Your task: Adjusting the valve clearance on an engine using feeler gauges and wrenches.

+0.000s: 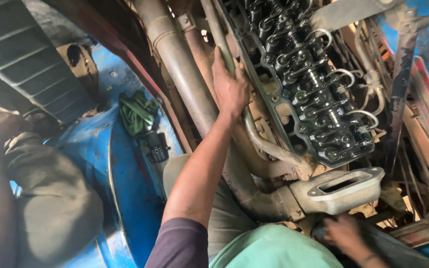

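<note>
Inspector: Your right hand [342,232] is blurred, low beneath the pale cast-metal housing [344,188]; grip cannot be told.

Operator: And the left hand [230,85]?

Inspector: Fingers flat, holding nothing, on the open, oily black engine head's [301,79] edge; blue bodywork [125,164] around.

Open engine head [304,79], oily exposed valve springs, tilted

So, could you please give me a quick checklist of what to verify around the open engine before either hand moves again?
1. Left hand braced on the pipe beside the engine: ok.
2. Right hand grip low by the grey housing: cannot tell, blurred.
3. Rocker assembly uncovered, nothing loose seen on it: ok.
4. Phone lying loose on the blue fender: not ok.
5. Green rag away from the engine: ok.
</note>
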